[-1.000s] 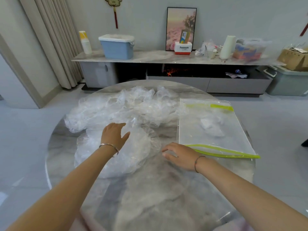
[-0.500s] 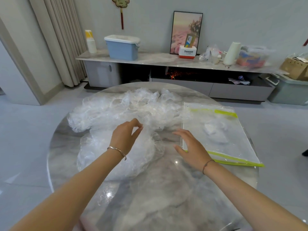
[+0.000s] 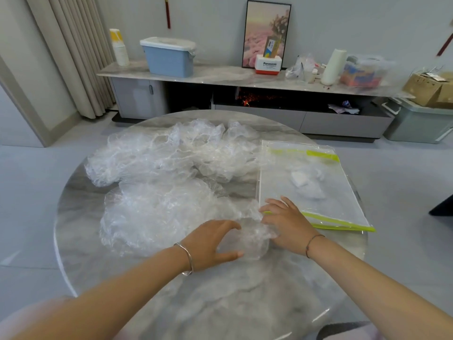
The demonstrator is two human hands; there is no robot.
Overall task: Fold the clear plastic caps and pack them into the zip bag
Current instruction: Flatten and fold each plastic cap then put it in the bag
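Observation:
A bunched clear plastic cap (image 3: 250,241) lies on the round marble table (image 3: 220,303) between my hands. My left hand (image 3: 210,244) curls its fingers and thumb round the cap's left side. My right hand (image 3: 286,222) rests with fairly straight fingers on the cap's right edge and the near left corner of the zip bag (image 3: 343,207). The clear bag has green zip strips, lies flat at the right and holds a small white folded bundle (image 3: 307,185). A pile of loose caps (image 3: 171,153) fills the table's far left, with a spread cap (image 3: 152,217) nearer.
Behind the table runs a low marble sideboard (image 3: 220,74) with a blue lidded box (image 3: 169,57), a framed picture (image 3: 267,33) and a paper roll (image 3: 333,67). A grey bin (image 3: 416,123) stands on the floor at the right. Curtains (image 3: 73,57) hang at the left.
Both hands have come nearer and closer together. The left hand pulled part of the spread cap toward me and now cups it bunched; the right hand moved in against it by the bag's corner.

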